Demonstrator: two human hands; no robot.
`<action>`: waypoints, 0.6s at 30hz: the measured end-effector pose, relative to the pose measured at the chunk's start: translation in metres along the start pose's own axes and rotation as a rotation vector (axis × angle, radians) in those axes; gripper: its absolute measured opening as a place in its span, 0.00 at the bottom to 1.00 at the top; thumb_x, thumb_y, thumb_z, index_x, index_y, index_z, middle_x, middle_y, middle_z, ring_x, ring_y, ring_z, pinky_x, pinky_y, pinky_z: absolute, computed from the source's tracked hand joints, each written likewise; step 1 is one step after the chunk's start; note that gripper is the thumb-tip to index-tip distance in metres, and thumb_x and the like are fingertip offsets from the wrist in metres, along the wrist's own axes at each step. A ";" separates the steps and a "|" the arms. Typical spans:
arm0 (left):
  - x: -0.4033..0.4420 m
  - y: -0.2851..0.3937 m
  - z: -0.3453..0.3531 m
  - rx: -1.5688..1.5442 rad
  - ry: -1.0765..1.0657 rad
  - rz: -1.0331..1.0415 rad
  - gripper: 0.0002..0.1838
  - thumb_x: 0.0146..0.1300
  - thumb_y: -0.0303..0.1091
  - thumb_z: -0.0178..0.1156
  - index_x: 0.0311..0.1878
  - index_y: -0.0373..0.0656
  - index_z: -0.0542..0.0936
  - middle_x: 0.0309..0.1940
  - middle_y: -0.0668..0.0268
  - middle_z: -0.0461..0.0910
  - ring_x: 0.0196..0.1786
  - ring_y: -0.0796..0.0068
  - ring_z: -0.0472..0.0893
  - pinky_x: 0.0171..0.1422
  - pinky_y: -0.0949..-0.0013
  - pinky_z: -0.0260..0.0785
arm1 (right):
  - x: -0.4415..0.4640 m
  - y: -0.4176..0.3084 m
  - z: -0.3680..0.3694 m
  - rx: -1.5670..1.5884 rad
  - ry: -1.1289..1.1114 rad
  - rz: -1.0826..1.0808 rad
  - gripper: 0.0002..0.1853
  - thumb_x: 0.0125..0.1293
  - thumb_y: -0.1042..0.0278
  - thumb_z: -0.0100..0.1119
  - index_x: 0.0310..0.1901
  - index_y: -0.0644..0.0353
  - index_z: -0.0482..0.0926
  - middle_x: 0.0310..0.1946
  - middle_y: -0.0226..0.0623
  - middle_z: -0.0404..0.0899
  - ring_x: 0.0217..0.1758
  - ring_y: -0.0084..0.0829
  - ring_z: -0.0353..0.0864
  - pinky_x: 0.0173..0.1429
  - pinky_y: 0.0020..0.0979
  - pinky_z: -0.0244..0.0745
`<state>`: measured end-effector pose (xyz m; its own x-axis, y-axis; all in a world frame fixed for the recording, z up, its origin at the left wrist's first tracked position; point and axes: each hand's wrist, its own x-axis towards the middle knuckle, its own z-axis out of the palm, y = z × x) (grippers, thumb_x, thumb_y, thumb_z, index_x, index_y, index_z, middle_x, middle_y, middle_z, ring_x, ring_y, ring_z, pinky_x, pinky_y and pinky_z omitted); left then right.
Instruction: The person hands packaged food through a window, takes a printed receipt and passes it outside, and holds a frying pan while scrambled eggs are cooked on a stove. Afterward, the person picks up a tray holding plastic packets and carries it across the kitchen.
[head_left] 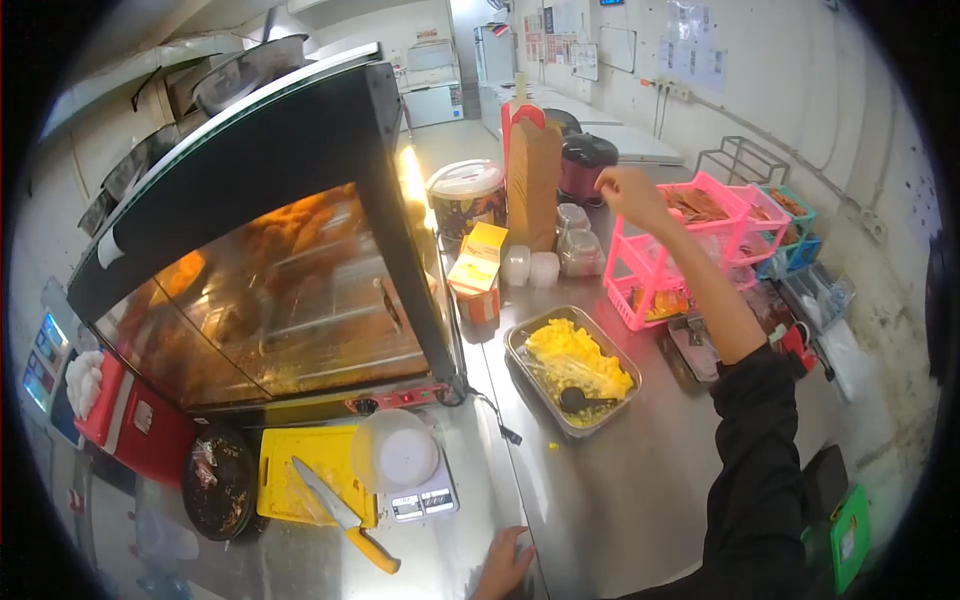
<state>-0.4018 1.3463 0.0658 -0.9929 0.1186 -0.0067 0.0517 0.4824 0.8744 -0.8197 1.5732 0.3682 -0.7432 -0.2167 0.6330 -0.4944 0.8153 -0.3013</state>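
Note:
My right hand (632, 197) is raised above the left end of a pink two-tier rack (625, 265), its fingers curled together; whether anything is between them is too small to tell. Near the bottom edge my left hand (507, 565) rests on the steel table (640, 480), fingers bent, its grip unclear. Between the two stands a metal tray (583, 433) of yellow chunks (575, 350) with a black spoon (573, 400) in it. A knife (330, 490) with a yellow handle lies on a yellow cutting board (290, 450). Beside it a clear bowl (375, 450) sits on a scale (425, 500).
A glass-fronted warmer (290, 290) with fried food fills the left. Behind the tray are an orange box (478, 300), clear cups (580, 250), a brown paper stack (532, 180) and a dark cooker (587, 165). A dark round pan (218, 490) stands left of the board.

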 end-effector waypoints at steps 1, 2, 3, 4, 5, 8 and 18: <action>0.014 0.003 0.010 0.019 0.119 -0.016 0.19 0.50 0.33 0.54 0.47 0.39 0.68 0.45 0.55 0.68 0.51 0.56 0.66 0.56 0.63 0.56 | 0.008 0.017 0.026 -0.063 -0.038 -0.036 0.07 0.49 0.70 0.48 0.27 0.60 0.76 0.28 0.39 0.75 0.35 0.37 0.73 0.39 0.33 0.68; 0.031 0.002 0.024 0.029 0.129 -0.011 0.19 0.50 0.33 0.54 0.47 0.39 0.68 0.45 0.55 0.68 0.51 0.56 0.66 0.56 0.63 0.56 | 0.020 0.031 0.048 -0.131 -0.073 -0.074 0.07 0.49 0.71 0.47 0.27 0.61 0.76 0.28 0.40 0.76 0.36 0.38 0.73 0.40 0.34 0.68; 0.049 -0.002 0.038 0.121 0.212 0.027 0.20 0.49 0.32 0.55 0.47 0.39 0.67 0.45 0.55 0.68 0.52 0.57 0.65 0.56 0.62 0.56 | 0.034 0.042 0.067 -0.126 -0.060 -0.080 0.07 0.49 0.71 0.47 0.27 0.61 0.76 0.28 0.40 0.76 0.36 0.38 0.73 0.40 0.34 0.68; 0.067 -0.007 0.051 0.211 0.292 0.064 0.21 0.47 0.32 0.55 0.47 0.40 0.67 0.46 0.56 0.68 0.53 0.57 0.64 0.55 0.61 0.56 | 0.048 0.051 0.085 -0.152 -0.082 -0.059 0.07 0.50 0.71 0.47 0.28 0.61 0.75 0.29 0.40 0.75 0.36 0.39 0.74 0.40 0.35 0.68; 0.083 -0.013 0.067 0.213 0.296 0.067 0.21 0.47 0.32 0.55 0.47 0.40 0.67 0.46 0.56 0.68 0.53 0.57 0.64 0.55 0.61 0.56 | 0.063 0.060 0.099 -0.181 -0.111 -0.036 0.08 0.50 0.71 0.46 0.29 0.61 0.75 0.30 0.41 0.75 0.36 0.40 0.74 0.40 0.35 0.69; 0.119 -0.024 0.095 0.258 0.335 0.160 0.18 0.53 0.29 0.49 0.49 0.39 0.67 0.49 0.52 0.65 0.47 0.54 0.67 0.52 0.56 0.59 | 0.116 0.079 0.128 -0.262 -0.045 0.006 0.09 0.52 0.70 0.47 0.35 0.58 0.74 0.37 0.41 0.72 0.42 0.40 0.72 0.44 0.37 0.68; 0.124 -0.037 0.099 0.440 0.106 -0.035 0.18 0.48 0.29 0.53 0.46 0.43 0.70 0.54 0.59 0.63 0.52 0.56 0.65 0.53 0.55 0.55 | 0.245 0.118 0.175 -0.454 -0.130 -0.016 0.15 0.55 0.59 0.50 0.43 0.54 0.74 0.50 0.37 0.67 0.56 0.34 0.64 0.54 0.39 0.61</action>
<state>-0.5159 1.4286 -0.0154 -0.9992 0.0167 0.0374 0.0354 0.8105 0.5847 -1.1386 1.5225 0.3631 -0.8016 -0.2733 0.5317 -0.2809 0.9573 0.0687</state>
